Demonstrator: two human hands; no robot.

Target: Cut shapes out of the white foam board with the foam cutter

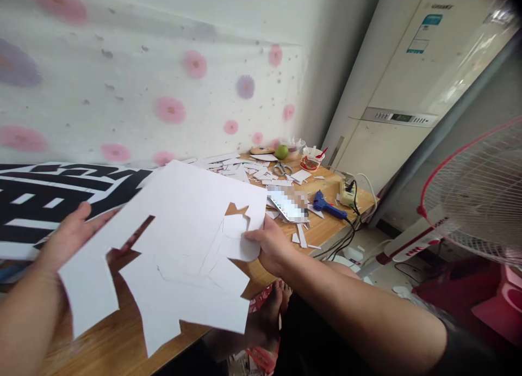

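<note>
A large white sheet of card (pixel 179 223) is held up at a tilt over the table's front edge. Its edges are cut into jagged shapes, with a narrow slot on the left and faint pencil lines across the face. At its right edge, my right hand (pixel 275 242) pinches it, thumb on top. My left hand (pixel 75 234) supports the left side from behind; its thumb sticks up beside the edge, and fingers show partly through the slot. Black-and-white lettered board (pixel 73 196) lies behind my left hand.
On the wooden table (pixel 326 183) are card scraps (pixel 240 172), scissors (pixel 282 170), a phone (pixel 287 202), a blue glue gun (pixel 329 204), a power strip (pixel 347 196), a green fruit (pixel 281 152) and a paper tub (pixel 311 159). A fan (pixel 481 191) and cables stand right.
</note>
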